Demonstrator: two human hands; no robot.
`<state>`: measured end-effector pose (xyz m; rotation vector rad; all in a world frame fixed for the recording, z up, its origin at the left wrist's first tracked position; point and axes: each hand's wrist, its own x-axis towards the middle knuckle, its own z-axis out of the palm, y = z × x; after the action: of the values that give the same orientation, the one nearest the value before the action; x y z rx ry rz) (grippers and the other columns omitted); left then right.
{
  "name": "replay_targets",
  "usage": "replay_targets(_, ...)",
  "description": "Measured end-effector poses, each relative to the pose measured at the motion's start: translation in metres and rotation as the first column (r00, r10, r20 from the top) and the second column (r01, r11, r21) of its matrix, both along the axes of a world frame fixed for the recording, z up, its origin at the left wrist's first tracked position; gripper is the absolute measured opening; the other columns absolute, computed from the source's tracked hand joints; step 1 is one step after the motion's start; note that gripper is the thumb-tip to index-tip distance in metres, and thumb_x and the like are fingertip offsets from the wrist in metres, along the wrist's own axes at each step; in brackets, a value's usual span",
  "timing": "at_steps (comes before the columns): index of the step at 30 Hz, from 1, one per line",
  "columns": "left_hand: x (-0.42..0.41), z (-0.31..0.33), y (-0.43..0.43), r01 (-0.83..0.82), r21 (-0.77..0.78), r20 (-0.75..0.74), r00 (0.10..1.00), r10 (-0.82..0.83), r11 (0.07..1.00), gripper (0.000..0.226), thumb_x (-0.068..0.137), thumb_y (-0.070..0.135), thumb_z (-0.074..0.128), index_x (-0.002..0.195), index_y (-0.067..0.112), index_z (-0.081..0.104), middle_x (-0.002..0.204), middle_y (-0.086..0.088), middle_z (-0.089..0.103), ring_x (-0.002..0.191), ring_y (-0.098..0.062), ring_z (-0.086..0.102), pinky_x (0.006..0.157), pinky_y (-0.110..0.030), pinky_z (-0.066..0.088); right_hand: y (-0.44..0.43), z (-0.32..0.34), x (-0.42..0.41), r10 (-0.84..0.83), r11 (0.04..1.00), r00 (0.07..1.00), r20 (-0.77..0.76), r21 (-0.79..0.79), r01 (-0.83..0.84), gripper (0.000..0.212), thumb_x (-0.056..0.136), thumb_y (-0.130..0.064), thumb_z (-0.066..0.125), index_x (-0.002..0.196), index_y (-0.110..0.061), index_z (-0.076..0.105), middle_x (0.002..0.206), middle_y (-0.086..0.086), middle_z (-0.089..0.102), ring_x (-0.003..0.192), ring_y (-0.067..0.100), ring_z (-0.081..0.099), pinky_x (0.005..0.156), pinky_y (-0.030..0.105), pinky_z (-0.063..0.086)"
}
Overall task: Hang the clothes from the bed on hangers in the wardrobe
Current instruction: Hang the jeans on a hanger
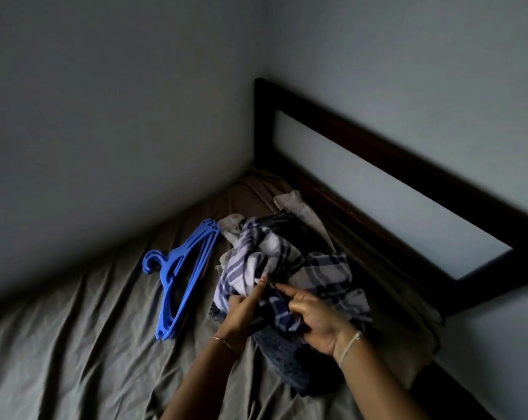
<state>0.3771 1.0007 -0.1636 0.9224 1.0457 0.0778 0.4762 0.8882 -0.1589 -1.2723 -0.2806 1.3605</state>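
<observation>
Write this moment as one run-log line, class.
stage: picking garment; left hand: grips blue-and-white plaid shirt; right hand: grips same shirt; blue plastic hangers: lying on grey bed sheet

Bright blue plastic hangers [181,277] lie left of centre on a bed sheet [74,344] of dull grey-brown. At centre, a plaid garment [256,262] shows navy stripes crossing on pale lilac-white, with darker grey-blue squares toward its right side. Under it, toward lower centre, is dark indigo denim [283,356]; above it in the frame, a plain off-white cloth [296,204]. The headboard [377,153], running from upper centre to the right edge, is very dark brown. The walls [105,101] are pale blue-grey, shaded darker at upper left. A thin gold-toned bracelet [224,342] and a cream cord [352,344] ring the wrists at the bottom.
</observation>
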Motion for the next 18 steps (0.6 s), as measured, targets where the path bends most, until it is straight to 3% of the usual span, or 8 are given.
replay_targets(4, -0.005, -0.003, 0.000, -0.111, -0.149, 0.022, 0.993, 0.116, 0.983, 0.062, 0.067, 0.033, 0.083, 0.118, 0.005, 0.063, 0.109, -0.020, 0.069, 0.099, -0.035, 0.067, 0.085, -0.044, 0.056, -0.009, 0.000, -0.018, 0.137, 0.990, 0.990, -0.017, -0.044, -0.138, 0.055, 0.093, 0.011, 0.029, 0.133, -0.015, 0.056, 0.123, 0.006, 0.066, 0.089, 0.014, 0.069, 0.068, 0.021, 0.053)
replay_targets(6, -0.010, -0.003, 0.001, -0.210, -0.085, -0.033, 0.978, 0.208, 0.974, 0.046, 0.073, 0.015, 0.075, 0.111, -0.005, 0.059, 0.096, -0.025, 0.067, 0.080, -0.036, 0.066, 0.067, -0.039, 0.056, -0.011, 0.004, -0.026, 0.214, 0.976, 0.976, 0.033, -0.036, -0.213, 0.057, 0.092, 0.011, 0.029, 0.130, -0.019, 0.059, 0.121, 0.001, 0.068, 0.108, 0.017, 0.065, 0.091, 0.029, 0.051)
replay_targets(8, -0.015, 0.000, 0.001, -0.271, 0.012, -0.087, 0.959, 0.271, 0.963, 0.017, 0.083, 0.004, 0.061, 0.098, -0.001, 0.057, 0.081, -0.020, 0.061, 0.066, -0.029, 0.059, 0.059, -0.033, 0.049, -0.010, 0.008, -0.030, 0.236, 0.972, 0.967, 0.099, -0.047, -0.232, 0.056, 0.091, 0.014, 0.030, 0.123, -0.019, 0.062, 0.109, -0.007, 0.071, 0.104, 0.009, 0.066, 0.089, 0.023, 0.050)
replay_targets(11, -0.025, 0.003, 0.004, -0.270, 0.078, -0.059, 0.960, 0.275, 0.960, 0.021, 0.083, -0.009, 0.051, 0.098, 0.005, 0.056, 0.088, -0.022, 0.062, 0.078, -0.033, 0.060, 0.072, -0.042, 0.052, -0.008, 0.004, -0.027, 0.105, 0.983, 0.948, 0.302, -0.178, -0.052, 0.046, 0.089, 0.012, 0.038, 0.112, -0.014, 0.067, 0.092, 0.001, 0.067, 0.077, 0.007, 0.059, 0.068, 0.014, 0.045)
replay_targets(13, -0.029, 0.006, 0.006, -0.220, 0.099, -0.031, 0.974, 0.224, 0.970, 0.031, 0.082, -0.012, 0.047, 0.107, 0.002, 0.058, 0.096, -0.023, 0.064, 0.088, -0.036, 0.062, 0.083, -0.046, 0.052, -0.008, -0.003, -0.018, 0.034, 0.976, 0.906, 0.421, -0.208, 0.060, 0.040, 0.088, 0.007, 0.049, 0.114, -0.020, 0.064, 0.103, 0.004, 0.060, 0.083, 0.009, 0.057, 0.067, 0.015, 0.046)
replay_targets(14, -0.029, 0.007, 0.006, -0.196, 0.109, -0.024, 0.980, 0.199, 0.975, 0.032, 0.082, -0.012, 0.046, 0.110, 0.000, 0.058, 0.095, -0.022, 0.064, 0.087, -0.035, 0.062, 0.081, -0.044, 0.052, -0.010, -0.007, -0.012, 0.069, 0.975, 0.878, 0.473, -0.219, 0.042, 0.046, 0.085, 0.001, 0.059, 0.123, -0.025, 0.058, 0.119, 0.004, 0.054, 0.100, 0.011, 0.056, 0.077, 0.018, 0.049)
replay_targets(16, -0.024, 0.010, 0.009, -0.162, 0.131, -0.008, 0.986, 0.164, 0.978, 0.032, 0.082, -0.010, 0.047, 0.111, -0.001, 0.058, 0.091, -0.019, 0.064, 0.082, -0.031, 0.062, 0.074, -0.038, 0.052, -0.010, -0.013, 0.000, 0.268, 0.951, 0.764, 0.587, -0.289, -0.111, 0.088, 0.074, -0.020, 0.080, 0.146, -0.036, 0.031, 0.147, -0.004, 0.024, 0.136, 0.012, 0.028, 0.108, 0.032, 0.037)
replay_targets(18, -0.013, 0.019, 0.011, -0.129, 0.143, 0.011, 0.992, 0.129, 0.981, 0.027, 0.083, -0.006, 0.048, 0.104, 0.008, 0.058, 0.087, -0.017, 0.064, 0.077, -0.028, 0.063, 0.070, -0.036, 0.052, -0.005, -0.014, 0.004, 0.387, 0.919, 0.616, 0.686, -0.344, -0.194, 0.120, 0.063, -0.040, 0.085, 0.152, -0.041, 0.005, 0.155, -0.007, 0.002, 0.144, 0.013, 0.002, 0.119, 0.041, 0.019)
